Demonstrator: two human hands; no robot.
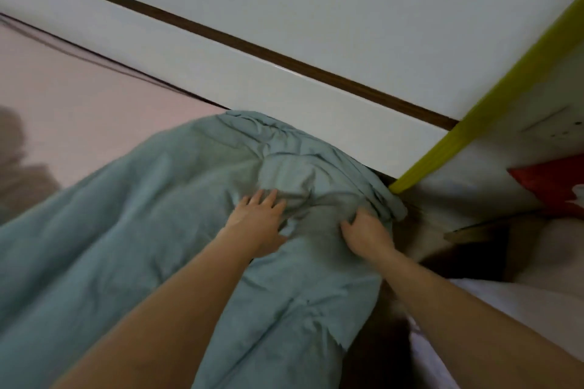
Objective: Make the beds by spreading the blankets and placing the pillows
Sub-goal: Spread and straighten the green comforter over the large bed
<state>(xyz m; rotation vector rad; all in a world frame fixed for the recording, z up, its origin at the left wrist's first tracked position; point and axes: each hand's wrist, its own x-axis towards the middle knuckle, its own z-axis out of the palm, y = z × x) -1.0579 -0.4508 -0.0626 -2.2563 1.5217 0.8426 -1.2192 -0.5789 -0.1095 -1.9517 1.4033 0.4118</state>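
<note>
A grey-green blanket [177, 230] lies rumpled across the bed, its far end bunched against the white headboard [252, 25]. My left hand [256, 221] rests flat on the blanket with fingers spread. To its right, my right hand [366, 232] has its fingers curled into a fold of the blanket near the right edge. A pink sheet [79, 110] shows on the bare part of the bed to the left. No pillow is in view.
A yellow-green band [493, 95] runs diagonally at the right beside the headboard. A red object [553, 183] and white fabric [505, 309] lie at the right, across a dark gap [388, 341] beside the bed. The view is blurred.
</note>
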